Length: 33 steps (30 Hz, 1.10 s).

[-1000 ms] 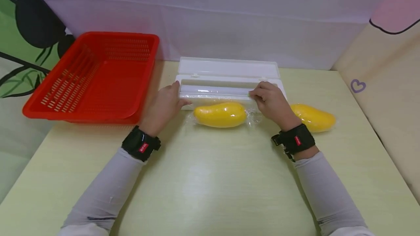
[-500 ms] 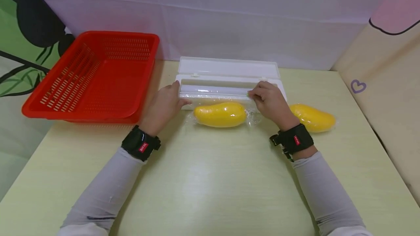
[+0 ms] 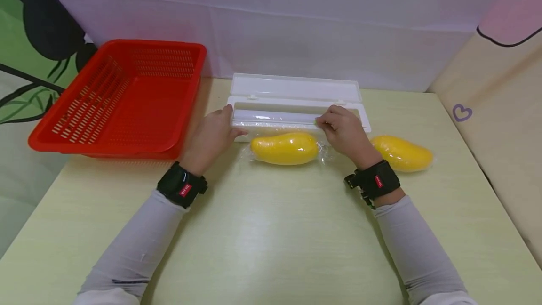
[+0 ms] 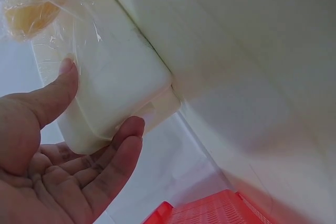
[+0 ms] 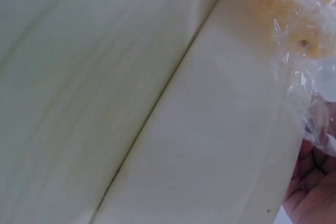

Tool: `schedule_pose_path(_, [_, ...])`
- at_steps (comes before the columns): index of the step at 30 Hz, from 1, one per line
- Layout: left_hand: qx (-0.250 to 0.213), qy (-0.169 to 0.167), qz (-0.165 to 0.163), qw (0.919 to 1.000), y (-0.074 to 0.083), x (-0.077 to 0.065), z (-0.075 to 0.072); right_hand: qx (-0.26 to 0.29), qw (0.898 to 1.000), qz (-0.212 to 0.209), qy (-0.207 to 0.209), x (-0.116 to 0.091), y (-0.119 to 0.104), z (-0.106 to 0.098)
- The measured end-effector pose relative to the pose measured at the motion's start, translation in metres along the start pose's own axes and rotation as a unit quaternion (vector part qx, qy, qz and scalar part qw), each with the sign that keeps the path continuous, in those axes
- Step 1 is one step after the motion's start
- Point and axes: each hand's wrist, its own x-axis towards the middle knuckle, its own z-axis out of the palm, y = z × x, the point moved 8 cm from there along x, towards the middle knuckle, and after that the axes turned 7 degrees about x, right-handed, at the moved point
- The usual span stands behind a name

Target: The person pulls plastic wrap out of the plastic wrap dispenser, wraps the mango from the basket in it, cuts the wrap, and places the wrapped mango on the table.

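A white cling film dispenser [image 3: 296,131] lies across the back of the table, its lid [image 3: 296,87] raised and a film roll [image 3: 271,116] inside. My left hand [image 3: 211,138] grips its left end; in the left wrist view the thumb presses the film-covered front and the fingers curl about the end. At the front rail my right hand [image 3: 345,133] pinches a small slide cutter, mostly hidden by the fingertips. Clear film runs from the dispenser to a yellow mango [image 3: 284,148] lying wrapped before it. The right wrist view shows only part of the right hand [image 5: 315,182], near crumpled film.
A red plastic basket [image 3: 123,152] with slotted sides stands at the left. Another film-wrapped yellow mango [image 3: 404,153] lies to the right, behind my right wrist. A cloth-covered wall [image 3: 296,27] rises along the table's back edge.
My right hand has slid a short way left along the dispenser's front rail. My left hand, the dispenser and both mangoes have stayed where they were.
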Motion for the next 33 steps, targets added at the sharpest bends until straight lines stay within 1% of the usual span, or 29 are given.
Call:
schedule_pose_path(10, [0.004,0.004,0.0,1.0,0.0,-0.002,-0.003,0.008,1.0,0.007,-0.004,0.003,-0.002,0.005])
schedule_pose_path(14, [0.005,-0.003,-0.003,1.0,0.0,-0.002,-0.001,0.009,1.0,0.012,-0.007,0.004,-0.005,0.007])
schedule_pose_path(19, [0.005,-0.011,-0.01,0.9999,-0.002,-0.003,0.001,0.009,1.0,0.006,-0.012,0.007,-0.008,0.01])
schedule_pose_path(29, [0.017,0.008,0.005,0.9998,0.001,-0.003,-0.003,0.016,1.0,0.003,-0.012,0.012,-0.012,0.017])
schedule_pose_path(33, [0.018,0.009,0.002,0.9998,0.001,-0.002,-0.003,0.016,1.0,-0.002,-0.012,0.014,-0.014,0.02])
